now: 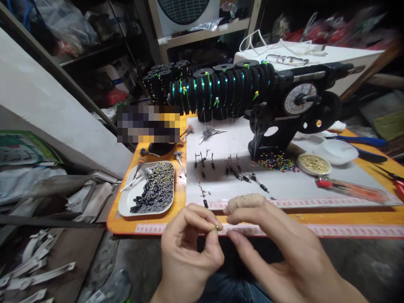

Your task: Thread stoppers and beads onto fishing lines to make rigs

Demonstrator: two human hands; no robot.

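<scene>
My left hand pinches a tiny gold-coloured piece between thumb and fingertips, just over the table's front edge. It is too small to tell its exact kind. Close to its right, my right hand is open, thumb and fingers apart, with nothing visible between them. Pale wrapping covers one of its fingers. Behind the hands, a small dark cylinder with thin wires lies on the white board. Several similar pieces are scattered farther back, some at the ends of thin lines.
A white tray of small dark cylinders stands left. Behind the board is a black geared machine with line-wound spools. At right are coloured beads, a dish of gold pieces, a red cutter and blue-handled pliers.
</scene>
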